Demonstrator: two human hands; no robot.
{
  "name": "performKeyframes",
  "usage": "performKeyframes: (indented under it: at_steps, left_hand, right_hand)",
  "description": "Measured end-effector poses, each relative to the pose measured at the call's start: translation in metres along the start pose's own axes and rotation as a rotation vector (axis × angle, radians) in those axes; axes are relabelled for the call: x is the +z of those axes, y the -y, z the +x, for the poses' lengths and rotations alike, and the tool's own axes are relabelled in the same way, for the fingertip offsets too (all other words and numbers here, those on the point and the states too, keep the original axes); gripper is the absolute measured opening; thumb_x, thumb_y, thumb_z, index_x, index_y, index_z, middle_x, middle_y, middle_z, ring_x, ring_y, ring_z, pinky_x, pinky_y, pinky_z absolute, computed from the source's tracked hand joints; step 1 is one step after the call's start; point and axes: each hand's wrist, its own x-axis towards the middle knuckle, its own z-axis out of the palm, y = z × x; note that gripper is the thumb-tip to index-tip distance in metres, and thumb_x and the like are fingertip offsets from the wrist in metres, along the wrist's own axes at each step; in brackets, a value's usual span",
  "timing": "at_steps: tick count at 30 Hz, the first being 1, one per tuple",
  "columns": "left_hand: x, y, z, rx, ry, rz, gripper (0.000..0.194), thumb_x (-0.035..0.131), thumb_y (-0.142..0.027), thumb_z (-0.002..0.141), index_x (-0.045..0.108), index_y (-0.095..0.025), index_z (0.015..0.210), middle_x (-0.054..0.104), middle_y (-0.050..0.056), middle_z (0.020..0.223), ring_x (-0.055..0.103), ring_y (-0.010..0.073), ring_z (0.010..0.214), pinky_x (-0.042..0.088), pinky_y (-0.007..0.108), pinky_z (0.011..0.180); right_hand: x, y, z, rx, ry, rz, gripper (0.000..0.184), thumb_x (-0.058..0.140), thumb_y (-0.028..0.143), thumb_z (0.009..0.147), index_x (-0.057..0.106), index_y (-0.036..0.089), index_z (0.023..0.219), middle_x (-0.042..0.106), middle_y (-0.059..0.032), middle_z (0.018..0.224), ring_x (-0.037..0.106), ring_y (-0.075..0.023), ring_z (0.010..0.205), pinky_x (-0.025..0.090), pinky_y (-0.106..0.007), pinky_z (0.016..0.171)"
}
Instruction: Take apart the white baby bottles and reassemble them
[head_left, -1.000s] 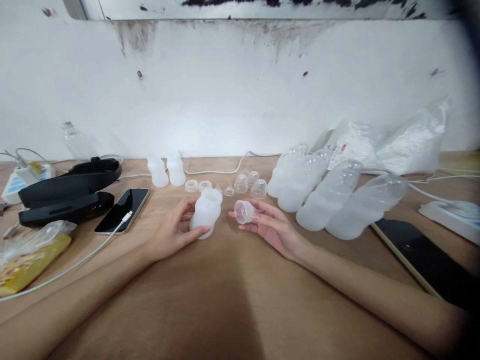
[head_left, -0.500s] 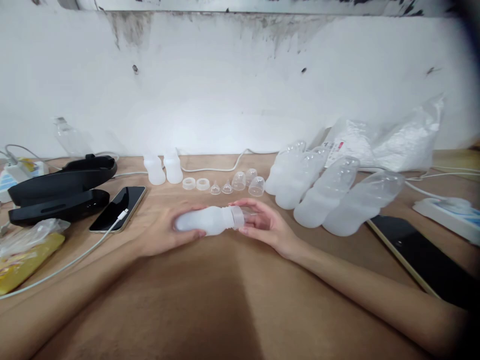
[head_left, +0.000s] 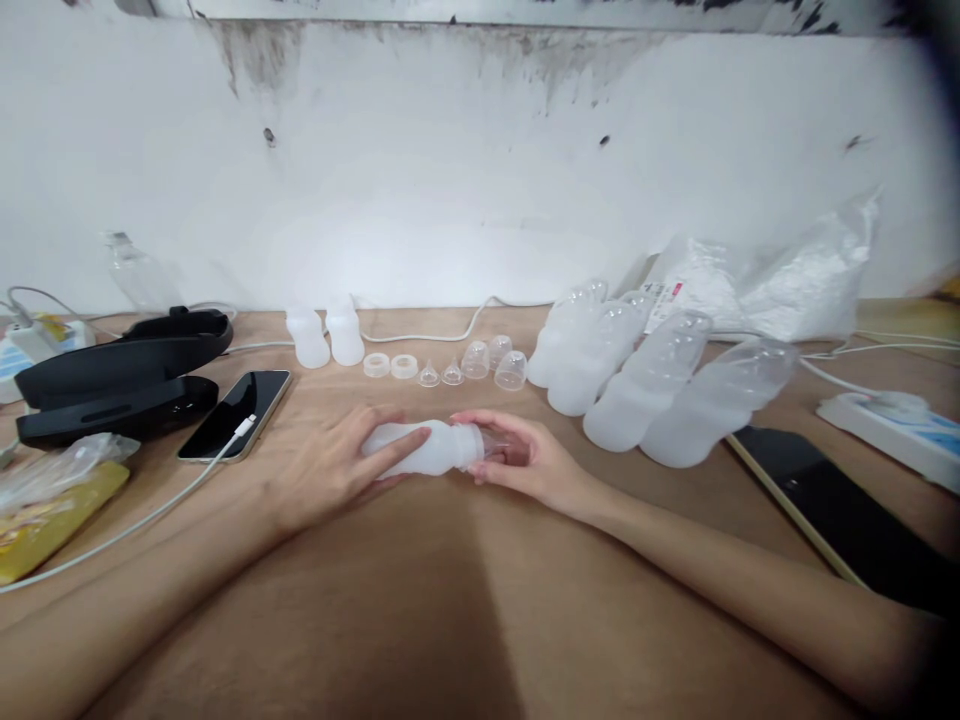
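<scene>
L hand (head_left: 330, 470) wraps the frosted feeding bottle (head_left: 435, 450); R hand (head_left: 536, 458) pinches the screw ring (head_left: 471, 446) at its neck, thread fit unclear. Bottle's btwn hands, on its side, long axis approx. L–R, neck twd R hand. Forearms (head_left: 664, 540) angle in from lower L & R. Teats (head_left: 429, 375) & clear caps (head_left: 511, 371) stand beyond.

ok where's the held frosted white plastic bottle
In the head view, the frosted white plastic bottle is near centre, held sideways between the left hand and right hand, below two clear conical teats.

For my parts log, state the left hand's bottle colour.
The bottle is milky white, clearest in the head view.
</scene>
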Motion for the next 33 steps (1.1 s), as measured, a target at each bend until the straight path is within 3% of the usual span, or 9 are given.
performKeyframes:
  at_steps: [3, 7, 12, 14, 20, 22, 25, 30, 33]
  left_hand:
    - [-0.002, -0.001, 0.001, -0.024, 0.005, -0.091, 0.046, 0.055, -0.038, 0.08, 0.043, -0.015, 0.119, 0.053, 0.014, 0.107, 0.057, 0.0216, 0.091, 0.049, 0.029, 0.07]
    - [-0.005, 0.001, 0.005, -0.337, 0.038, -0.411, 0.055, 0.046, -0.04, 0.082, 0.031, -0.014, 0.127, 0.047, 0.015, 0.121, 0.047, 0.028, 0.111, 0.042, 0.043, 0.088]
    - [-0.006, 0.006, 0.011, -0.611, 0.303, -0.643, 0.039, 0.037, -0.045, 0.086, 0.047, -0.021, 0.115, 0.062, 0.004, 0.104, 0.059, 0.0221, 0.091, 0.049, 0.034, 0.076]
    - [-0.006, 0.006, 0.01, -0.542, 0.284, -0.611, 0.037, 0.044, -0.045, 0.084, 0.049, -0.02, 0.111, 0.062, 0.004, 0.103, 0.059, 0.0211, 0.09, 0.049, 0.031, 0.074]
    - [0.003, 0.008, -0.005, -0.06, 0.01, -0.267, 0.025, 0.047, -0.026, 0.086, 0.047, -0.021, 0.111, 0.051, 0.01, 0.117, 0.05, 0.0223, 0.106, 0.044, 0.037, 0.084]
    - [0.005, 0.008, -0.006, -0.07, -0.029, -0.279, 0.034, 0.051, -0.03, 0.084, 0.041, -0.023, 0.116, 0.048, 0.01, 0.118, 0.049, 0.0234, 0.108, 0.044, 0.039, 0.085]
    - [0.002, 0.007, 0.0, -0.232, -0.045, -0.434, 0.063, 0.057, -0.046, 0.075, 0.03, -0.018, 0.125, 0.042, 0.015, 0.124, 0.044, 0.0291, 0.114, 0.044, 0.044, 0.086]
    - [-0.007, 0.007, 0.006, -0.52, 0.252, -0.594, 0.044, 0.037, -0.045, 0.086, 0.039, -0.017, 0.12, 0.057, 0.009, 0.111, 0.057, 0.0242, 0.097, 0.048, 0.038, 0.079]
    - [-0.004, 0.011, -0.001, -0.394, 0.255, -0.507, 0.046, 0.048, -0.045, 0.082, 0.04, -0.017, 0.118, 0.058, 0.008, 0.109, 0.058, 0.0219, 0.093, 0.049, 0.033, 0.077]
  right_hand:
    - [-0.001, 0.001, -0.001, -0.006, -0.001, -0.018, 0.04, 0.068, 0.022, 0.066, 0.055, 0.024, 0.104, 0.06, -0.0029, 0.104, 0.061, -0.0148, 0.084, 0.051, -0.03, 0.075]
    - [-0.001, 0.002, -0.001, -0.026, -0.063, -0.09, 0.039, 0.068, 0.023, 0.066, 0.055, 0.023, 0.103, 0.059, -0.0038, 0.108, 0.061, -0.0169, 0.089, 0.05, -0.033, 0.08]
    - [-0.001, 0.003, -0.001, 0.012, -0.155, -0.118, 0.04, 0.068, 0.025, 0.066, 0.056, 0.023, 0.103, 0.058, -0.0046, 0.113, 0.06, -0.0181, 0.093, 0.05, -0.033, 0.08]
    - [-0.001, 0.003, 0.0, 0.035, -0.139, -0.077, 0.04, 0.069, 0.025, 0.065, 0.056, 0.022, 0.103, 0.06, -0.0047, 0.108, 0.061, -0.017, 0.09, 0.05, -0.032, 0.081]
    - [-0.001, -0.001, 0.002, 0.094, -0.01, 0.185, 0.034, 0.063, 0.029, 0.073, 0.054, 0.017, 0.103, 0.066, -0.0047, 0.081, 0.066, -0.0161, 0.071, 0.052, -0.029, 0.065]
    - [-0.001, -0.001, 0.002, 0.078, -0.013, 0.201, 0.034, 0.064, 0.028, 0.072, 0.054, 0.017, 0.102, 0.067, -0.0039, 0.082, 0.066, -0.0158, 0.071, 0.053, -0.029, 0.066]
    - [-0.001, 0.001, 0.001, 0.055, -0.028, 0.173, 0.034, 0.066, 0.025, 0.07, 0.055, 0.02, 0.101, 0.066, -0.0015, 0.082, 0.066, -0.015, 0.072, 0.053, -0.03, 0.071]
    - [-0.002, 0.002, 0.001, 0.058, -0.094, 0.116, 0.034, 0.067, 0.023, 0.068, 0.055, 0.02, 0.1, 0.065, -0.001, 0.084, 0.066, -0.0145, 0.072, 0.052, -0.031, 0.075]
    - [-0.003, 0.002, 0.001, 0.075, -0.097, 0.126, 0.034, 0.066, 0.025, 0.069, 0.054, 0.02, 0.1, 0.065, -0.0018, 0.086, 0.065, -0.0143, 0.071, 0.052, -0.031, 0.074]
